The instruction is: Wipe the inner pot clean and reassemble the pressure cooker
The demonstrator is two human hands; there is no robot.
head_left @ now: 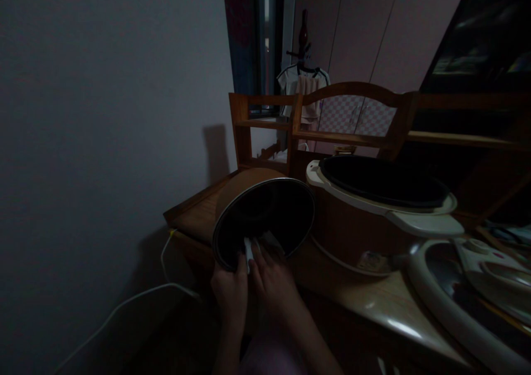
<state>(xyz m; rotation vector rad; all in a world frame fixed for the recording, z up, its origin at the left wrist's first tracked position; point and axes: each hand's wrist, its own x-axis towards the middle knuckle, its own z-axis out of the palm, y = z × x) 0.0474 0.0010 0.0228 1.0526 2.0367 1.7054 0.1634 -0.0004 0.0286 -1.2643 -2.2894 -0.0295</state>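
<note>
An inner cooker pot (238,189), brown outside and dark inside, lies tilted on the wooden desk with its mouth toward me. My left hand (229,287) is closed on its near rim, thumb over the edge. Inside the lower rim, my right hand (269,272) presses a white cloth or tissue (248,249) against the pot's inner wall. Part of the white piece shows between my two hands, and the rest lies under my right fingers. To the right stands the brown cooker body (352,234) with a cream rim and side handles; its inside is dark.
A cooker lid (440,286) lies at the desk's right front. Behind the pots rises a wooden shelf frame (348,137). The wall (124,115) is close on the left, with a white cord (136,297) hanging below the desk. The room is dim.
</note>
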